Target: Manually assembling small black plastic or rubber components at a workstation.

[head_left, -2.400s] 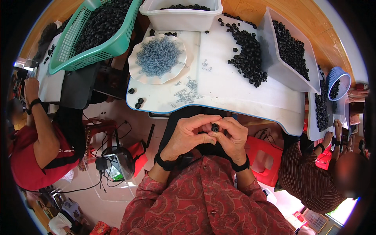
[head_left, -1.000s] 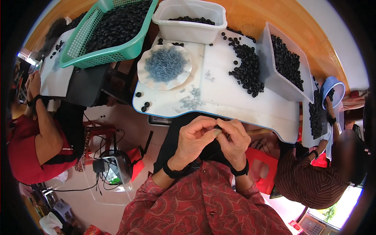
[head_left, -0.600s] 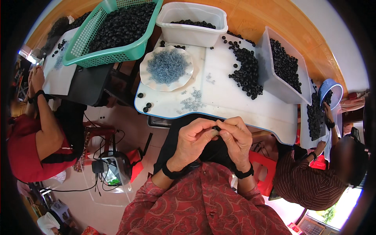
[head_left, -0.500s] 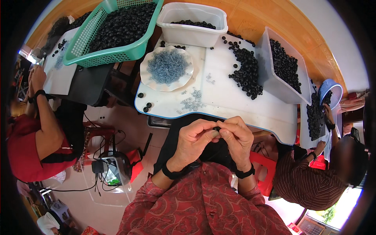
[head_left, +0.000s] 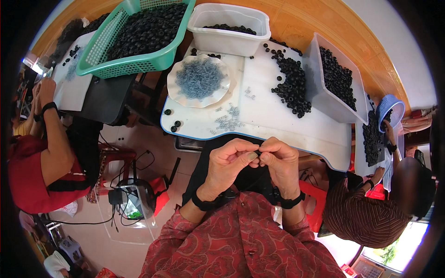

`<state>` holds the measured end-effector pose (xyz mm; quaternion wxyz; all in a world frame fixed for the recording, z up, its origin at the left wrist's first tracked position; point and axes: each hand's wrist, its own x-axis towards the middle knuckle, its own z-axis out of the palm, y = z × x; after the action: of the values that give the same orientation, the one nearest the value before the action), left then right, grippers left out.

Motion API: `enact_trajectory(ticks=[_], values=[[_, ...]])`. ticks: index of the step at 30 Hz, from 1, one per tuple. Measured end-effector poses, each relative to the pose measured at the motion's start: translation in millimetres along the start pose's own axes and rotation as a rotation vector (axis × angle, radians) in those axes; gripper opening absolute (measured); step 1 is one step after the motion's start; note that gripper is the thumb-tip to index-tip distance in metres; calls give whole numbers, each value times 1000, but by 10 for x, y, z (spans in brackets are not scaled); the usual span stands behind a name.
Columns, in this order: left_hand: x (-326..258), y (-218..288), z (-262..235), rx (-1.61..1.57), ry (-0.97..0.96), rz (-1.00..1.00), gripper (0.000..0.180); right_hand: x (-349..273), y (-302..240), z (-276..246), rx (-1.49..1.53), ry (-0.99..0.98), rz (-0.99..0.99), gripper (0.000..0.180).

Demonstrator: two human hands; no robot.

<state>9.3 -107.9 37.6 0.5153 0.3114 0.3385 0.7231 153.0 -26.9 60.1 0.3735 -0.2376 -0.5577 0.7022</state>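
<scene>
In front of my chest, just off the table's near edge, my left hand (head_left: 231, 163) and my right hand (head_left: 281, 166) meet at the fingertips. Between them they pinch a small black round part (head_left: 258, 152), mostly covered by fingers and thumbs. A pile of similar black parts (head_left: 292, 85), thick rings with a hole, lies on the white table (head_left: 259, 116). To its left stands a white wavy-rimmed plate (head_left: 174, 90) heaped with tiny clear bluish pieces (head_left: 199, 78). More clear pieces (head_left: 229, 119) are scattered near the plate.
A green basket (head_left: 134, 65), a white tub (head_left: 229, 39) and a translucent bin (head_left: 324, 99) hold more black parts. A person in red (head_left: 41, 171) sits at the left. On the right, another in stripes (head_left: 366, 213) reaches toward a blue basket (head_left: 398, 107).
My hands stay pinched together, with fingers shifting slightly around the black part. My right wrist has moved a little to the right. The view has shifted a touch.
</scene>
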Motion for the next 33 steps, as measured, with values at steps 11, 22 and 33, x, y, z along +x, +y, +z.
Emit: enact_trajectory(ticks=[11,22,33], values=[[1,-55,-35,-54,-32,-12,17,-4,-19,-19,105,-15,111,15],[-7,-134,-84,-174,22,-104,15,40,-17,-20,147,-33,171,16],[-41,-95,-10,-127,15,-87,29,14,30,-25,210,21,99,9]])
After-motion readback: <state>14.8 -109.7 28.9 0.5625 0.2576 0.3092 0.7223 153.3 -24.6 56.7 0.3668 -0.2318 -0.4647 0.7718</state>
